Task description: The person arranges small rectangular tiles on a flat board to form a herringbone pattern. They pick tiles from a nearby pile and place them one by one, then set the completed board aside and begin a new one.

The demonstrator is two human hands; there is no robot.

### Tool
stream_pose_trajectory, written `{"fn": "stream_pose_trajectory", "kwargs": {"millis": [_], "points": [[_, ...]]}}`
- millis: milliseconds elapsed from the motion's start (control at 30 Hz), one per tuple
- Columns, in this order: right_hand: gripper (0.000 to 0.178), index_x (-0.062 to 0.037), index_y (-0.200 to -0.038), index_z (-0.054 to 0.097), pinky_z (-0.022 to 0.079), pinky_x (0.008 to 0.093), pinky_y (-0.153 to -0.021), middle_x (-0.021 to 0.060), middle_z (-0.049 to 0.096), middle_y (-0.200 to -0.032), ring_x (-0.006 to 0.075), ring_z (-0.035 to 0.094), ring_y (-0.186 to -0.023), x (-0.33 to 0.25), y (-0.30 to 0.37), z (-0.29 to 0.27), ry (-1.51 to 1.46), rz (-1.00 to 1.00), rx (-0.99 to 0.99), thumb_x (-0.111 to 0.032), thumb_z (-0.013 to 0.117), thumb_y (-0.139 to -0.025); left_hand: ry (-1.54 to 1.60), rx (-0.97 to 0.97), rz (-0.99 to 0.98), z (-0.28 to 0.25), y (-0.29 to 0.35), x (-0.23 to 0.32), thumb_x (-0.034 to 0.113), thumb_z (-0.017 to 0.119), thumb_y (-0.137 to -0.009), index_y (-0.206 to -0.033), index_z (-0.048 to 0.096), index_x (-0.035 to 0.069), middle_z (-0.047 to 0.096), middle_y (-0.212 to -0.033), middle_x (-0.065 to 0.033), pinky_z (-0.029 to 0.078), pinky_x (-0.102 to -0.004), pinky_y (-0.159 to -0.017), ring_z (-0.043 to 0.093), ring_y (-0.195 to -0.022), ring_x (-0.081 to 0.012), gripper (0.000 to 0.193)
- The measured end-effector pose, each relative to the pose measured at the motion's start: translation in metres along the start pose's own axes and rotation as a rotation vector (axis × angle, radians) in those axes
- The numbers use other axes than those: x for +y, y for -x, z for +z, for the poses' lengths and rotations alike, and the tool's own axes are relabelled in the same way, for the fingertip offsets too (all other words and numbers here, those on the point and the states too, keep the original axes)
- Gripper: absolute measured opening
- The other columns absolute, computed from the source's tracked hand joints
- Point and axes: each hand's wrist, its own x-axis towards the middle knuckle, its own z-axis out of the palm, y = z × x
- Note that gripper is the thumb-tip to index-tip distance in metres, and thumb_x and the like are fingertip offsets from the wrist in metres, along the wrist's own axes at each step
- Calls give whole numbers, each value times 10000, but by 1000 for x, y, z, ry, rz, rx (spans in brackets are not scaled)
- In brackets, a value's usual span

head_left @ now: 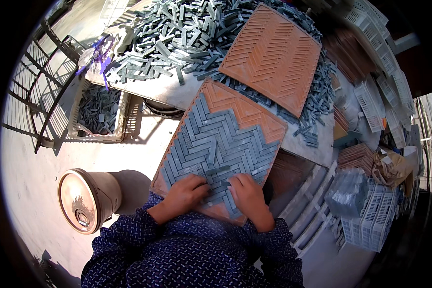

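An orange moulded tray [266,126] leans toward me from the table edge, its grooves in a herringbone pattern. Grey-green stone strips [197,129] fill most of it; bare grooves show along the upper right. Two loose strips lie askew on top, one loose strip [218,170] just ahead of my hands. My left hand [189,191] rests on the lower left of the laid strips, fingers curled together. To its right, my right hand [248,193] has bent fingers pressed down at the lower strips. What sits under either hand's fingertips is hidden.
A heap of loose strips [177,43] covers the far table, with another orange tray [278,57] on it. At left stand a crate of strips [98,113], a lidded bucket [81,201] and a metal rack [38,91]. Plastic crates [372,218] stack at right.
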Motion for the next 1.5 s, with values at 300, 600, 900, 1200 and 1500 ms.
{"fn": "stream_pose_trajectory", "kwargs": {"millis": [300,600,900,1200,1500], "points": [[267,-14,-982,590,493,358,-755,114,586,-974,282,576,-899,7,-33,18,13,-158,87,-4,650,-722,-144,-91,143,2,-3,5,103,593,-697,-960,639,46,590,-1049,-80,491,-356,-781,572,-976,-254,272],[256,-52,-896,554,479,368,-680,87,539,-833,270,545,-825,2,-45,17,27,-37,208,-120,699,-696,-116,-103,125,5,-3,-2,92,610,-659,-1008,634,32,609,-1048,-87,497,-373,-849,582,-1023,-268,355],[249,-54,-861,530,472,357,-701,85,534,-820,271,533,-841,5,-45,23,45,-205,60,-131,707,-703,-222,-88,93,-13,8,1,98,568,-775,-1145,602,33,584,-1249,-101,435,-431,-996,544,-1190,-272,378],[257,-49,-867,505,532,398,-589,130,626,-738,310,648,-723,-16,-87,35,114,204,159,-174,695,-748,-269,-256,21,-9,14,0,143,529,-842,-1325,485,53,488,-1381,-115,302,-476,-1103,444,-1302,-263,494],[317,-23,-978,535,503,438,-624,168,655,-832,360,643,-760,7,-73,-1,-93,352,95,-194,708,-774,-384,-300,13,-8,14,2,250,617,-824,-1353,454,47,448,-1417,-101,261,-483,-1115,404,-1329,-248,590]]}}
